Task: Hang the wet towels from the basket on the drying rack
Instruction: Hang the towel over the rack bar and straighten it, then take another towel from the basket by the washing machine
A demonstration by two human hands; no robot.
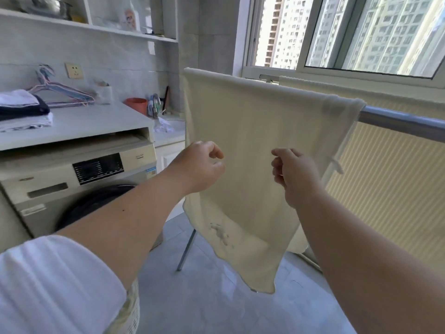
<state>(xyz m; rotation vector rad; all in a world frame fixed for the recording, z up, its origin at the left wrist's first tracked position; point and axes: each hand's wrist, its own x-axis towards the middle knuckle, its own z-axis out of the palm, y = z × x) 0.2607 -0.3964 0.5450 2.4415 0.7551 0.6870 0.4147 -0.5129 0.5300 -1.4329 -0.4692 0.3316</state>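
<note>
A big cream-yellow cloth towel (255,145) hung over the grey metal bar of the drying rack (404,121). Its top edge lay along the bar, from the left end to about the middle. Its bottom edge hung crooked, with one corner dropping low toward the grey tiled floor (216,307). A second cream towel (385,169) hung behind it on the far side, under the window (361,32).

The left hand (197,167) was held up in front of the towel's left part. Its fingers were curled loosely and its grip held nothing. The right hand (296,174) was in front of the towel's middle. Its thumb and fingertips were close together, but it was hard to tell if they pinched the cloth.

The right stretch of the bar was bare, with room for more. The floor under the rack was open.

At the bottom left, a white plastic laundry basket (131,309) with small holes showed its rim. A white cloth (55,280) covered most of it, so what was inside could not be seen.

On the left stood a beige washing machine (79,186). The white worktop (96,119) above it held folded clothes (24,109) and some wire hangers (65,95). An orange cup (136,104) stood near the worktop's far edge.
</note>
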